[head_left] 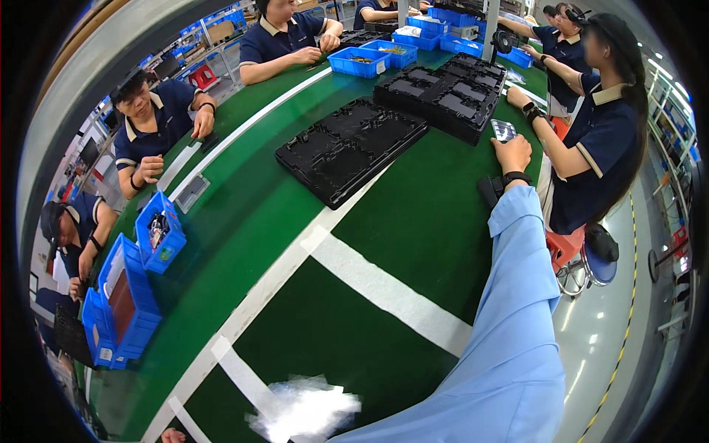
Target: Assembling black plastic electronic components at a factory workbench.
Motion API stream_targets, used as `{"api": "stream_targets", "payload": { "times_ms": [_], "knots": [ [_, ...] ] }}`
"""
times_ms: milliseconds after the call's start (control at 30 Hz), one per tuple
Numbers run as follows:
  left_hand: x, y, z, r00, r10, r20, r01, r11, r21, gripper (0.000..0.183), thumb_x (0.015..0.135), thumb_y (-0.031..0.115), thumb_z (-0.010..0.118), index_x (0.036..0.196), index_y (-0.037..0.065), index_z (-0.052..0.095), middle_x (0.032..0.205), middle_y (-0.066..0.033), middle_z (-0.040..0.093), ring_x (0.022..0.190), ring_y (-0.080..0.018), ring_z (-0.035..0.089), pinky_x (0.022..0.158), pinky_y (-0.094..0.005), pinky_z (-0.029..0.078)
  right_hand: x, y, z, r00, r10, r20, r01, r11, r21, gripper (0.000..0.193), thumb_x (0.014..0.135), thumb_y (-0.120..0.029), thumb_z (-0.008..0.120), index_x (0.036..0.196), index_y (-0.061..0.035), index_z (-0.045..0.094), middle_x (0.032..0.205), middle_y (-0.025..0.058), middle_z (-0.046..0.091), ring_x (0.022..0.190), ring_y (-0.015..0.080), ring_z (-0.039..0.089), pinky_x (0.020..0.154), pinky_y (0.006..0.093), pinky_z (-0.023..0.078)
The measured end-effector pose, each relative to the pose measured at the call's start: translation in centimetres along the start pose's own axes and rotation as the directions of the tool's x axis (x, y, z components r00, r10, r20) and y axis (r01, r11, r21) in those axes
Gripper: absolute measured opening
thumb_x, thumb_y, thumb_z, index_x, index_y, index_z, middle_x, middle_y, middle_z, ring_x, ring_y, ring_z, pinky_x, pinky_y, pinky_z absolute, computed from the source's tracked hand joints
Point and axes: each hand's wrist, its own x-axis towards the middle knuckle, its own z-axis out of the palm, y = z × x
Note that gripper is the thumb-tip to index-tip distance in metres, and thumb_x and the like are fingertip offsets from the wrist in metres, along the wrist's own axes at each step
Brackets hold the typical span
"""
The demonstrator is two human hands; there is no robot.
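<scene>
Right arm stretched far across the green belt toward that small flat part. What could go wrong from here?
1. The right hand is at full stretch beside the small flat silvery part, so the pickup may fumble.
2. A seated co-worker's hand is close by; the two hands could collide.
3. The light blue sleeve lies over the green conveyor surface, near the stacked black moulded plastic trays, and might snag.

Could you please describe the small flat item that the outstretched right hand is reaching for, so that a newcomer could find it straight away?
Start at the long green table and follow the light blue sleeve up to the right hand. Just beyond its fingers lies a small flat pale item. Unlike the big black moulded trays beside it, it is light-coloured, small and patterned.
</scene>
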Motion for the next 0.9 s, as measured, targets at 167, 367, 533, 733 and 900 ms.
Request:
{"api": "stream_targets", "payload": {
  "times_ms": [167,367,533,733,900],
  "knots": [
    [-0.1,-0.7,0.0,0.993,0.116,0.002,-0.116,0.988,0.102,0.018,0.080,0.008,0.046,0.074,-0.006,0.057,0.084,-0.0146,0.056,0.080,-0.0258,0.051,0.075,-0.0342,0.041,0.7,-0.1,-0.1,0.999,-0.016,0.046,0.013,0.997,0.077,0.062,0.060,-0.042,0.071,0.101,0.0013,0.053,0.103,0.0188,0.056,0.100,0.0332,0.051,0.084,0.0411,0.042],
    [0.5,-2.9,-0.1,0.979,0.204,-0.024,-0.204,0.979,0.019,0.016,0.079,0.005,0.048,0.077,-0.007,0.058,0.090,-0.0170,0.055,0.080,-0.0269,0.053,0.073,-0.0351,0.044,1.1,3.5,0.5,0.980,-0.196,0.011,0.190,0.958,0.214,0.043,0.063,-0.024,0.065,0.092,0.0047,0.054,0.092,0.0238,0.057,0.090,0.0388,0.053,0.080,0.0439,0.043],
    [0.7,-2.7,0.1,0.991,0.046,-0.130,-0.078,0.963,-0.258,0.018,0.076,0.007,0.049,0.080,-0.009,0.057,0.077,-0.0139,0.054,0.070,-0.0221,0.050,0.065,-0.0314,0.042,-0.9,3.6,-0.6,0.960,-0.262,0.096,0.235,0.944,0.232,0.042,0.067,-0.019,0.060,0.100,0.0067,0.054,0.097,0.0238,0.056,0.093,0.0381,0.052,0.083,0.0412,0.042],
    [0.5,-2.5,0.3,0.993,0.089,-0.083,-0.107,0.961,-0.255,0.017,0.076,0.008,0.049,0.078,-0.007,0.057,0.077,-0.0132,0.054,0.068,-0.0211,0.050,0.064,-0.0308,0.042,-3.7,3.3,-2.3,0.888,-0.311,0.339,0.347,0.937,-0.047,0.056,0.083,-0.040,0.043,0.121,0.0004,0.041,0.130,0.0187,0.036,0.123,0.0299,0.031,0.100,0.0444,0.025],
    [0.3,-1.7,0.6,0.993,0.060,-0.101,-0.087,0.956,-0.282,0.016,0.077,0.008,0.049,0.078,-0.007,0.057,0.076,-0.0125,0.054,0.068,-0.0210,0.049,0.063,-0.0310,0.041,-5.9,3.2,-4.0,0.894,-0.336,0.297,0.358,0.933,-0.022,0.056,0.082,-0.040,0.045,0.120,0.0008,0.042,0.128,0.0185,0.039,0.121,0.0293,0.033,0.099,0.0430,0.026]
  ]
}}
